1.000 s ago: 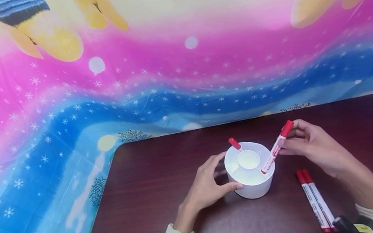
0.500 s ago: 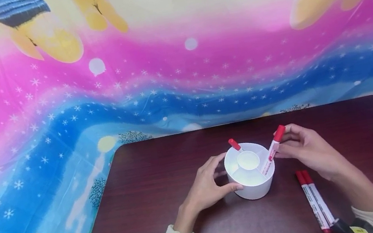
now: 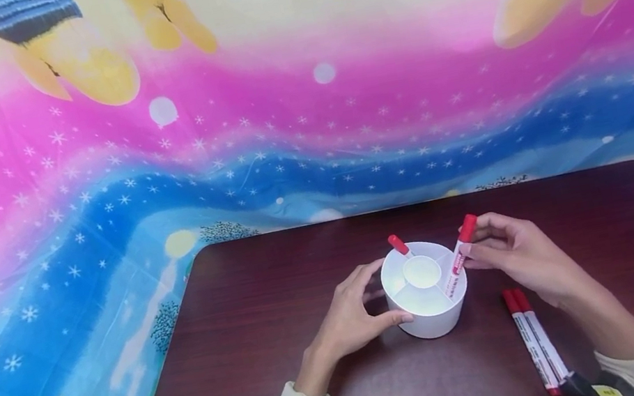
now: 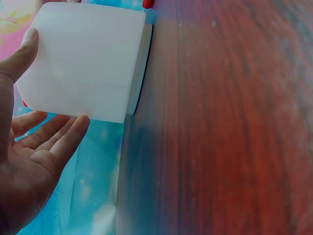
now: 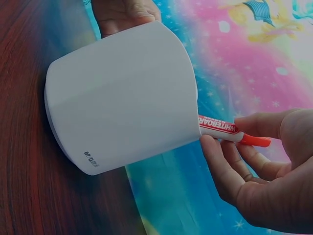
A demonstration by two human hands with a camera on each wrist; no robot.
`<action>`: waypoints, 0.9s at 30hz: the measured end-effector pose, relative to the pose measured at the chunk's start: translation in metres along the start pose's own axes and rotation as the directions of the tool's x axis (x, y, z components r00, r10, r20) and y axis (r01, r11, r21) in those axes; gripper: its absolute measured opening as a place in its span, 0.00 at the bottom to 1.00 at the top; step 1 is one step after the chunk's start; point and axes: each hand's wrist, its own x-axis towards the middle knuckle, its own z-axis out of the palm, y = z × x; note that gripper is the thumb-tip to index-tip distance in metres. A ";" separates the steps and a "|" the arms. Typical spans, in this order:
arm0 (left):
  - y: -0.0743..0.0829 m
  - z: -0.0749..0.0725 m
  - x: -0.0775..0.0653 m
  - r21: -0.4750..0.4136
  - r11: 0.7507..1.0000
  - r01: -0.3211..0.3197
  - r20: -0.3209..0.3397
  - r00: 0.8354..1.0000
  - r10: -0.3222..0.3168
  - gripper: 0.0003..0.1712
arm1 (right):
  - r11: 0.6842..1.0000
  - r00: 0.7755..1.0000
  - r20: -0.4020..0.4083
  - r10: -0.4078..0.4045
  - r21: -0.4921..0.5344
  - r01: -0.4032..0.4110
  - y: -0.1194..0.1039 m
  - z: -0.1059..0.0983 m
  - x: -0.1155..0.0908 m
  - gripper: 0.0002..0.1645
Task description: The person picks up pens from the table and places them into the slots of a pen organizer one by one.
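A white round pen holder (image 3: pixel 432 328) with several compartments stands upright on the table. My left hand (image 3: pixel 347 318) holds it from the left, thumb on the near side and fingers round the far side. In my right hand (image 3: pixel 534 255) a red-capped whiteboard marker (image 3: pixel 459 263) is pinched between thumb and fingers. The marker leans with its lower end inside the holder's right compartment, cap up. In the right wrist view only the upper part of this whiteboard marker (image 5: pixel 220 128) sticks out past the rim. Another red-capped marker (image 3: pixel 398 244) stands in the back-left compartment.
Two red-capped markers (image 3: pixel 533 340) lie side by side on the dark wooden table (image 3: pixel 281 282), right of the holder, partly behind the right wrist's camera. A colourful printed cloth (image 3: pixel 279 127) hangs behind the table's far edge.
My right hand has moved left and lowered the whiteboard marker into the right compartment, and it stands steeper. The left hand and the pen holder stay in place.
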 end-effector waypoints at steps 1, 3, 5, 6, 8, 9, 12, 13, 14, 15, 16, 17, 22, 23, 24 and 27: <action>0.000 0.000 0.000 0.000 1.000 0.001 0.000 1.000 -0.001 0.54 | 1.000 1.000 -0.003 0.004 -0.010 -0.004 0.000 0.000 0.000 0.20; 0.000 0.000 0.000 0.002 1.000 0.002 0.000 1.000 -0.002 0.54 | 0.999 1.000 -0.010 0.020 -0.031 -0.020 -0.001 0.001 0.000 0.22; 0.000 0.000 0.000 0.003 1.000 0.002 0.000 1.000 -0.002 0.54 | 0.997 0.999 -0.015 0.038 -0.062 -0.039 -0.001 0.002 0.001 0.24; 0.000 0.000 0.000 0.004 1.000 0.002 -0.001 1.000 -0.002 0.54 | 0.996 0.999 -0.017 0.046 -0.077 -0.047 -0.002 0.003 0.001 0.25; -0.001 0.000 0.000 0.005 1.000 0.001 -0.001 1.000 -0.001 0.54 | 0.992 0.998 -0.021 0.061 -0.105 -0.062 -0.001 0.004 0.001 0.27; -0.001 0.000 0.000 0.005 1.000 0.000 -0.001 1.000 0.000 0.54 | 0.991 0.998 -0.022 0.064 -0.116 -0.067 -0.001 0.004 0.001 0.27; -0.001 0.000 0.000 0.003 1.000 -0.001 0.000 1.000 0.001 0.54 | 0.989 0.997 -0.026 0.067 -0.133 -0.070 0.000 0.005 0.001 0.27; -0.001 0.000 0.000 0.003 1.000 -0.002 0.001 1.000 0.002 0.54 | 0.988 0.997 -0.028 0.066 -0.136 -0.069 0.000 0.005 0.001 0.27; -0.001 0.000 0.000 0.002 1.000 -0.001 0.001 1.000 0.001 0.54 | 0.988 0.997 -0.029 0.065 -0.139 -0.068 0.000 0.005 0.001 0.26; -0.001 0.000 0.000 0.002 1.000 -0.001 0.001 1.000 0.001 0.54 | 0.988 0.998 -0.030 0.064 -0.139 -0.067 0.000 0.005 0.001 0.26; -0.001 0.000 0.000 0.002 1.000 -0.001 0.000 1.000 0.001 0.54 | 0.988 0.998 -0.030 0.063 -0.140 -0.066 0.000 0.005 0.001 0.26; -0.001 0.000 0.000 0.003 1.000 0.000 0.000 1.000 0.000 0.54 | 0.988 0.998 -0.030 0.062 -0.142 -0.066 0.000 0.005 0.001 0.26; -0.001 0.000 0.000 0.012 1.000 0.004 -0.002 1.000 -0.004 0.54 | 0.990 0.999 -0.027 0.047 -0.134 -0.050 0.000 0.005 0.002 0.26; 0.000 0.000 0.000 0.014 1.000 0.005 -0.002 1.000 -0.005 0.54 | 0.990 0.999 -0.028 0.042 -0.134 -0.046 -0.001 0.005 0.001 0.26; 0.000 0.000 0.000 0.013 1.000 0.007 -0.002 1.000 -0.007 0.54 | 0.990 0.999 -0.029 0.038 -0.134 -0.042 -0.001 0.004 0.001 0.26; 0.000 0.000 0.000 0.008 1.000 0.015 0.001 1.000 -0.015 0.54 | 0.989 0.999 -0.036 0.032 -0.144 -0.036 -0.002 0.000 0.001 0.26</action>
